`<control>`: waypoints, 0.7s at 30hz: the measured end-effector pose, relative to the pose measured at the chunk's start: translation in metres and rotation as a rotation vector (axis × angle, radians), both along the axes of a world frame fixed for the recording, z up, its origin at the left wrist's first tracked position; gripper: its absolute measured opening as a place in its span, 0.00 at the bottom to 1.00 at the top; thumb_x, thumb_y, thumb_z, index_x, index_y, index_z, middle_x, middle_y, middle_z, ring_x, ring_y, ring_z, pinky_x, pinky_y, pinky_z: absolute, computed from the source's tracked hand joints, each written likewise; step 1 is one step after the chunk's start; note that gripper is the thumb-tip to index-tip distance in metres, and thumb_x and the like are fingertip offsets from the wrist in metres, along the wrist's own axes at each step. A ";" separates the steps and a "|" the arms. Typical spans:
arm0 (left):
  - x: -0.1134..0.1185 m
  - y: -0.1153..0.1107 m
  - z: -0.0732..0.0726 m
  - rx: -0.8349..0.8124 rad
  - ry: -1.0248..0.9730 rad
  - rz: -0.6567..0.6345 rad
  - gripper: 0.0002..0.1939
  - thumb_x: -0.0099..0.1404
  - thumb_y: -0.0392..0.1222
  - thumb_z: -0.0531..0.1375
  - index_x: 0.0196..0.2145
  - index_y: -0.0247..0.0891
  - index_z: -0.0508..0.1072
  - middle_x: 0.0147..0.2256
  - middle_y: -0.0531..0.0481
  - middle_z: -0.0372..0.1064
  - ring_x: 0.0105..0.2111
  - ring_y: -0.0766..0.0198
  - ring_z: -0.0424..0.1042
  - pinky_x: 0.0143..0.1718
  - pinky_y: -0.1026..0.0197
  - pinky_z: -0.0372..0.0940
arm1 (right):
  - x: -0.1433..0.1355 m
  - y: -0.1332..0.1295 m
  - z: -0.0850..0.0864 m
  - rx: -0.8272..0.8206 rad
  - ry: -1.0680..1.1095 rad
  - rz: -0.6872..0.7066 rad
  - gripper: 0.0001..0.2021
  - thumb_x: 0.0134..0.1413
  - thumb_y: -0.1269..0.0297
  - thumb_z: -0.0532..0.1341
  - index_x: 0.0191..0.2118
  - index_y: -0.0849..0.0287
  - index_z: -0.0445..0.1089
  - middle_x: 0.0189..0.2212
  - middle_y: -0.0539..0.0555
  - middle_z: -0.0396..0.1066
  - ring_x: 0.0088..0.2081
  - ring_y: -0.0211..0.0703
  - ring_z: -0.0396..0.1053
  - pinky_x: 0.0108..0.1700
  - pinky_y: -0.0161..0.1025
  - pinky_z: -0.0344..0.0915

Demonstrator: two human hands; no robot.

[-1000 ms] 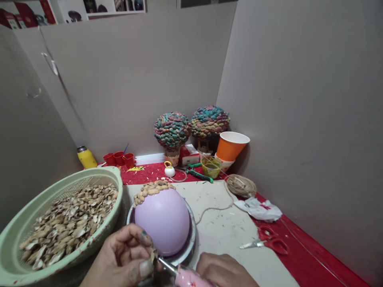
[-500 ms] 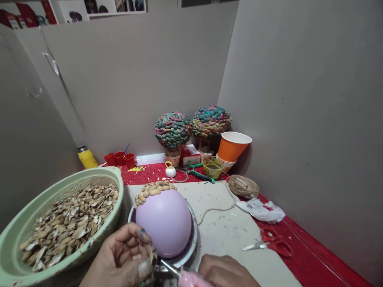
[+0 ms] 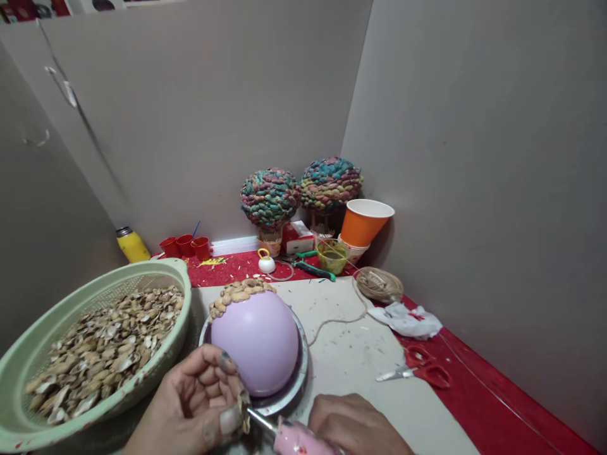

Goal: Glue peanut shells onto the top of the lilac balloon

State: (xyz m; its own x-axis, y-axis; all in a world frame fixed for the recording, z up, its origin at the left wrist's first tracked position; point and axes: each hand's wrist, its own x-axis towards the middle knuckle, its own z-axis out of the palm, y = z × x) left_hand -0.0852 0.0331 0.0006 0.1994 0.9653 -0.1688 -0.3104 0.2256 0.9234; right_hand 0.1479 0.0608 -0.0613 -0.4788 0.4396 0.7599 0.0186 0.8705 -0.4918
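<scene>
Handling, left to right. Basket [image 3: 186, 278] at far left holds loose shells [image 3: 109, 347]; probably light, dry, brittle, best lifted singly by the edges. Left hand [image 3: 190, 401]: thumb and fingertips pinched narrow on one shell [image 3: 245, 411], held just before the balloon. Likely to crack if squeezed; a light edge pinch should suit. Balloon [image 3: 256, 344] sits in a metal bowl [image 3: 303, 373], shell crust [image 3: 241, 292] on its upper far left. Judged very light, taut, smooth, easily burst; steady it with a flat palm on bare skin. Glue gun [image 3: 301, 437] (my reading), nozzle [image 3: 262, 423] at the shell; stiff, tip possibly hot, so hold by the pink body. Right hand [image 3: 358, 422] appears closed round that body.

Unclear, left to right: basket cut off by the frame edge; left wrist out of frame; the shell's inner face and any glue not discernible; balloon underside hidden in bowl; gun's rear and right fingertips out of sight.
</scene>
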 end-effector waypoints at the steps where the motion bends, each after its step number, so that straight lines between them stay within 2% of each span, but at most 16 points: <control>1: 0.000 0.000 0.000 -0.001 -0.006 0.000 0.19 0.47 0.41 0.76 0.34 0.38 0.75 0.29 0.51 0.73 0.28 0.68 0.69 0.31 0.68 0.65 | -0.001 0.000 0.000 0.018 0.015 -0.007 0.21 0.73 0.56 0.44 0.29 0.55 0.61 0.19 0.49 0.65 0.18 0.36 0.62 0.20 0.32 0.56; 4: 0.004 0.000 0.002 -0.012 -0.018 0.025 0.19 0.46 0.40 0.77 0.33 0.38 0.75 0.28 0.52 0.74 0.27 0.69 0.70 0.30 0.69 0.65 | -0.004 0.001 0.002 0.064 0.064 -0.022 0.20 0.74 0.57 0.44 0.29 0.55 0.60 0.18 0.48 0.65 0.18 0.35 0.61 0.19 0.32 0.54; 10: 0.011 -0.005 0.003 0.012 -0.001 0.174 0.20 0.43 0.41 0.78 0.32 0.38 0.76 0.27 0.52 0.74 0.27 0.70 0.71 0.30 0.70 0.66 | -0.006 0.002 0.001 0.077 0.080 -0.032 0.20 0.74 0.57 0.44 0.28 0.55 0.59 0.18 0.48 0.64 0.18 0.35 0.61 0.19 0.31 0.54; 16: 0.004 -0.003 -0.005 0.041 0.013 0.091 0.17 0.47 0.39 0.76 0.34 0.38 0.76 0.28 0.51 0.75 0.29 0.69 0.72 0.32 0.69 0.68 | -0.005 0.001 0.001 0.067 0.070 -0.042 0.19 0.74 0.59 0.45 0.27 0.55 0.57 0.17 0.46 0.61 0.17 0.35 0.57 0.18 0.33 0.51; 21: 0.007 -0.005 -0.004 0.070 0.054 0.137 0.18 0.47 0.40 0.76 0.33 0.38 0.76 0.28 0.50 0.76 0.28 0.68 0.73 0.31 0.69 0.70 | -0.003 0.001 -0.004 0.056 0.036 -0.047 0.22 0.74 0.56 0.41 0.26 0.54 0.56 0.16 0.46 0.58 0.17 0.36 0.55 0.18 0.34 0.49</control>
